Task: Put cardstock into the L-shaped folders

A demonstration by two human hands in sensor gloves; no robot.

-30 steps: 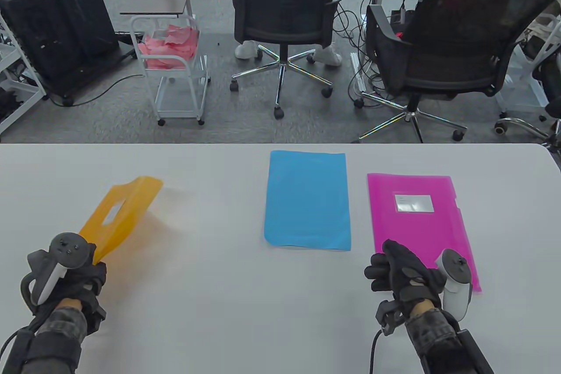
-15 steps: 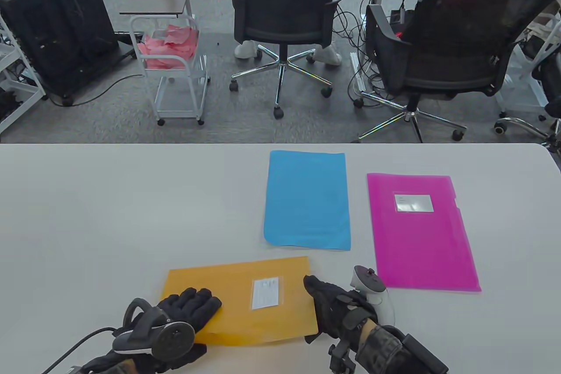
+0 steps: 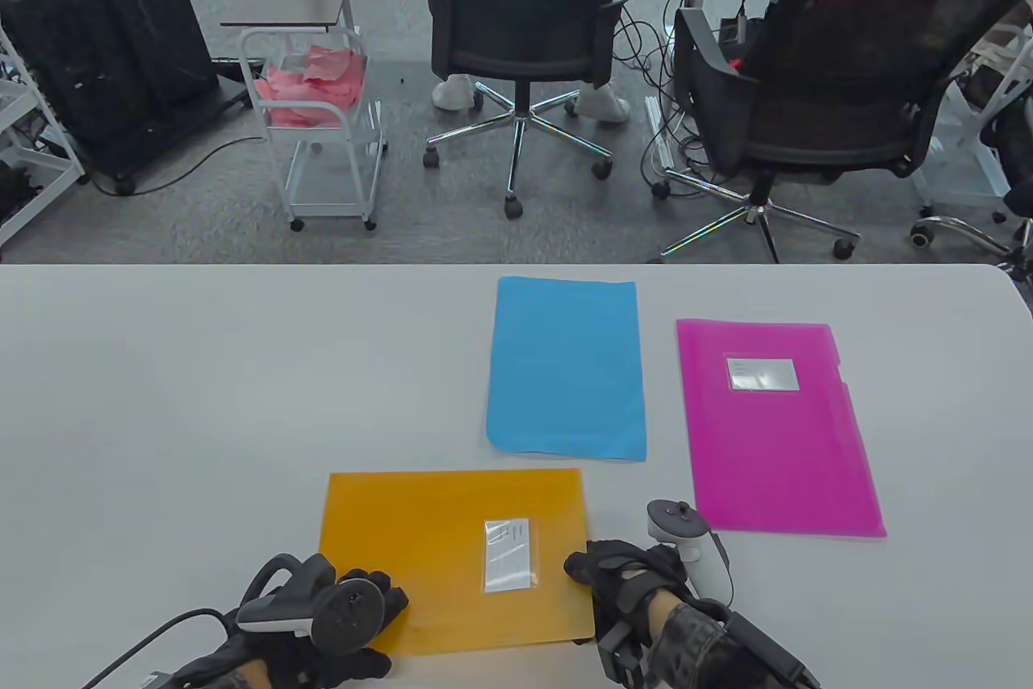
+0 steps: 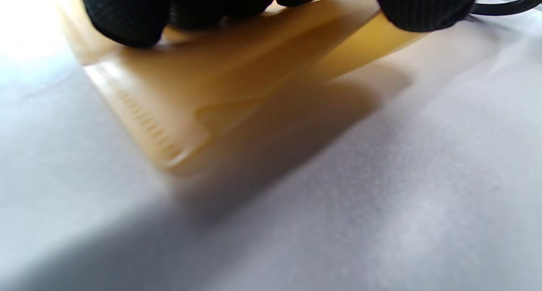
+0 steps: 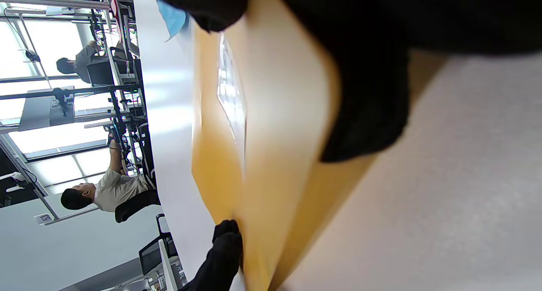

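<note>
An orange L-shaped folder [image 3: 452, 552] with a white label [image 3: 511, 554] lies at the table's front, long side across. My left hand [image 3: 367, 600] holds its near-left corner. In the left wrist view my fingers [image 4: 127, 15] sit on top of the folder [image 4: 237, 83], and that corner hangs a little above the table. My right hand [image 3: 601, 568] grips its right edge. In the right wrist view my fingers [image 5: 368, 92] wrap over the folder [image 5: 271, 126]. A blue cardstock sheet [image 3: 565, 366] lies flat behind it, untouched.
A magenta folder [image 3: 775, 431] lies flat at the right, just beyond my right hand. The grey table [image 3: 202, 398] ends at a far edge. Two office chairs [image 3: 524, 35] and a white cart [image 3: 315, 124] stand on the floor past it.
The orange folder came from the left, held up in my left hand, down to the table's front. My right hand left the magenta folder and took the orange folder's right edge. It then shifted slightly right.
</note>
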